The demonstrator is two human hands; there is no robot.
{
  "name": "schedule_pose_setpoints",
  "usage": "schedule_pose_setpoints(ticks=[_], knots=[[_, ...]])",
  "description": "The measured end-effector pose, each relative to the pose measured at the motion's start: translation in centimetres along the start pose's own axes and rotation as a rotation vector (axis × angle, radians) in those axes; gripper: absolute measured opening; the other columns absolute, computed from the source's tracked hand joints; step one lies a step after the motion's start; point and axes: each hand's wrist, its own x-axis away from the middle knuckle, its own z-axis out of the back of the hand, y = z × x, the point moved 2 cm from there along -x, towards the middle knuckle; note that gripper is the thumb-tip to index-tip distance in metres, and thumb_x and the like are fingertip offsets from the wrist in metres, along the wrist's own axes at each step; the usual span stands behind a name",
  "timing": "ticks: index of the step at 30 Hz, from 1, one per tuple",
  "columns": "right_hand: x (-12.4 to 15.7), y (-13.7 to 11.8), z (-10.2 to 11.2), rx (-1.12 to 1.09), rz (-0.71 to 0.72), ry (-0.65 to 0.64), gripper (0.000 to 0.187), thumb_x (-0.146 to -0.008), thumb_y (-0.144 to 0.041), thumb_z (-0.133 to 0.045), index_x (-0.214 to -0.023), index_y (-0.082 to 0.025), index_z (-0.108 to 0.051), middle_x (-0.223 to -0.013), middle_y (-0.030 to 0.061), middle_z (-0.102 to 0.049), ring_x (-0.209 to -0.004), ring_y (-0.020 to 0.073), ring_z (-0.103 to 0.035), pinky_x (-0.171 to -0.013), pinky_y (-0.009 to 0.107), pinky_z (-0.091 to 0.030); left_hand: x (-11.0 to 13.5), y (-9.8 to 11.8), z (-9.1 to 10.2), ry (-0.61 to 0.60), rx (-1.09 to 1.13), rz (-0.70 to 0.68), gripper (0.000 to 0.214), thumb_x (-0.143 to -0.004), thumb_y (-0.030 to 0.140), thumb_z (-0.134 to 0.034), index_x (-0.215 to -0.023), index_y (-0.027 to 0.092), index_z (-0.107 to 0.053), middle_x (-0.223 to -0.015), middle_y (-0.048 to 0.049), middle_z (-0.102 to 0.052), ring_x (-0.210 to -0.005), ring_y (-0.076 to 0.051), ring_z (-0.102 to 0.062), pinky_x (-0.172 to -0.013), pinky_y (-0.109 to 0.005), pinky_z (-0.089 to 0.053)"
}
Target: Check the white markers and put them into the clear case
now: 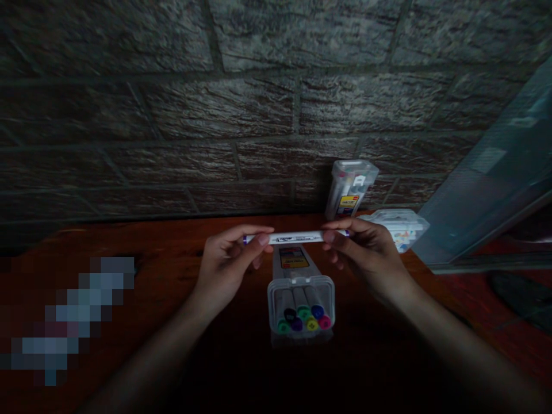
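Observation:
A white marker (297,237) with purple ends is held level between both hands, above the wooden table. My left hand (230,253) pinches its left end between thumb and fingers. At the other end, my right hand (366,247) grips it the same way, the purple tip showing past the fingers. Below the marker lies a clear plastic marker case (271,305), its open end facing me. Several markers (304,313) with green, black, blue, purple, yellow and pink ends rest inside it. A yellow and dark label (294,258) shows on the case's upper side.
Against the stone-block wall (259,109) stands another clear case with markers (351,187). Beside it on the right is a clear plastic container (401,230). A greyish panel (487,167) rises past the right edge of the wooden table (164,253). A pixelated patch covers the left.

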Motion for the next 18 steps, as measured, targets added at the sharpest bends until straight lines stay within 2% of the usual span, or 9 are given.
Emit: schedule_pose_setpoints(ticks=[9, 15, 18], knots=[[-0.23, -0.42, 0.07, -0.083, -0.006, 0.033, 0.016, -0.078, -0.031, -0.089, -0.087, -0.021, -0.080, -0.073, 0.0026, -0.078, -0.049, 0.0092, -0.062, -0.039, 0.016, -0.047, -0.40, 0.47, 0.19, 0.010, 0.074, -0.034, 0.015, -0.093, 0.029, -0.074, -0.106, 0.023, -0.079, -0.086, -0.0045, -0.079, -0.055, -0.010, -0.058, -0.054, -0.025, -0.047], [-0.27, -0.77, 0.19, -0.093, -0.043, 0.078, 0.017, -0.076, -0.033, -0.091, -0.083, -0.020, -0.082, -0.069, 0.0012, -0.075, -0.049, 0.0079, -0.061, -0.040, 0.014, -0.047, -0.38, 0.73, 0.25, 0.026, 0.115, -0.017, 0.016, -0.091, 0.030, -0.076, -0.103, 0.023, -0.082, -0.068, -0.0006, -0.069, -0.054, -0.009, -0.053, -0.052, -0.023, -0.043], [-0.26, -0.92, 0.17, -0.103, -0.065, 0.092, 0.018, -0.076, -0.034, -0.091, -0.084, -0.020, -0.083, -0.068, 0.0008, -0.074, -0.050, 0.0073, -0.061, -0.041, 0.013, -0.047, -0.38, 0.89, 0.26, 0.032, 0.168, 0.005, 0.017, -0.090, 0.030, -0.077, -0.102, 0.022, -0.083, -0.068, -0.0012, -0.068, -0.054, -0.009, -0.053, -0.053, -0.023, -0.042]])
